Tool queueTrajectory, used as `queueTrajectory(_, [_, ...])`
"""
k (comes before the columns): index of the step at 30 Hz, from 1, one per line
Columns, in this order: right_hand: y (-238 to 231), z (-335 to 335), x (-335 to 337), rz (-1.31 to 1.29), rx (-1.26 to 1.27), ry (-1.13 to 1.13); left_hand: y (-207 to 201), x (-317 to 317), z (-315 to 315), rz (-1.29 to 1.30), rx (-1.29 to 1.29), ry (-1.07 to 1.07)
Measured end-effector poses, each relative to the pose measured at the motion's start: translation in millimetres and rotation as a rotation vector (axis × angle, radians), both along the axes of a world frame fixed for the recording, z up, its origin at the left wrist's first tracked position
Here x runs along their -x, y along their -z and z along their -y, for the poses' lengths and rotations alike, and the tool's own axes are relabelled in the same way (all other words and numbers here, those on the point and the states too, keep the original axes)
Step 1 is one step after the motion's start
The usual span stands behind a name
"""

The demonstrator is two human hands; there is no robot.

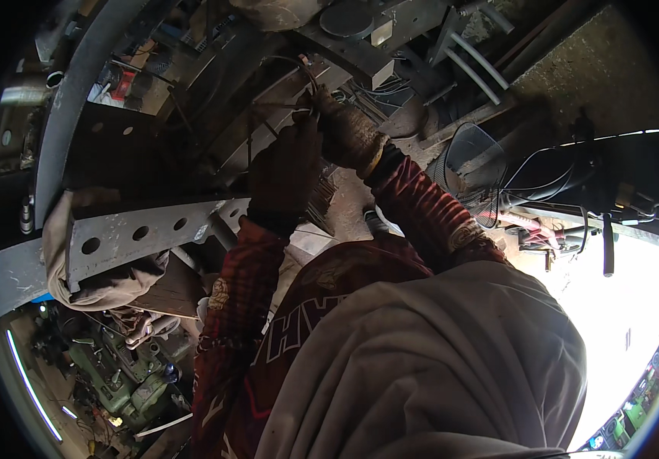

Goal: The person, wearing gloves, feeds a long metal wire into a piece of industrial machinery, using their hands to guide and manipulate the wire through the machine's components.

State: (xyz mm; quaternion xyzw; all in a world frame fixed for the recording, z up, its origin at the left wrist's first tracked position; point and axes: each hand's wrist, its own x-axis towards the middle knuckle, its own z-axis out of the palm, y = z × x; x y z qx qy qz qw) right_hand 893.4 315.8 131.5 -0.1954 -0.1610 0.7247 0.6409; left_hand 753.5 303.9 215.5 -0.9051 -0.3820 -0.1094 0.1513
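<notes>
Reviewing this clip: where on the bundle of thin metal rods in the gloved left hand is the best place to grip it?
Mid-length, where the left hand already wraps the bundle of rods, coming from the side: the rods are thin and parallel, so a wrap should keep them together.

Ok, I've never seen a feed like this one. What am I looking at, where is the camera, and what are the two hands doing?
This is one picture from a wide fisheye camera worn on a person's head, looking down, so straight edges bend near the rim. There is no machine arm: the two gloved hands belong to the wearer, whose patterned red sleeves come up from below. The grey cloth filling the lower middle seems to be the wearer's own clothing.

The left hand, in a dark glove, grips a bundle of thin rods. The right hand, in a worn tan glove, reaches further up and pinches thin wires or rods near a metal frame; exactly what it holds is too small to tell.

To the left a grey steel bar with round holes carries a draped cloth. A fan guard sits right.
</notes>
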Motion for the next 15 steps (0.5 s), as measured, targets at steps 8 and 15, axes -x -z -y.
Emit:
queueTrajectory(8, [40, -15, 2, 0.298, -0.133, 0.174, -19, -4, -7, 0.074, 0.057, 0.107])
queueTrajectory(15, [-20, 13, 9, 1.502, -0.223, 0.387, -18, 22, -34, 0.153, 0.147, 0.329])
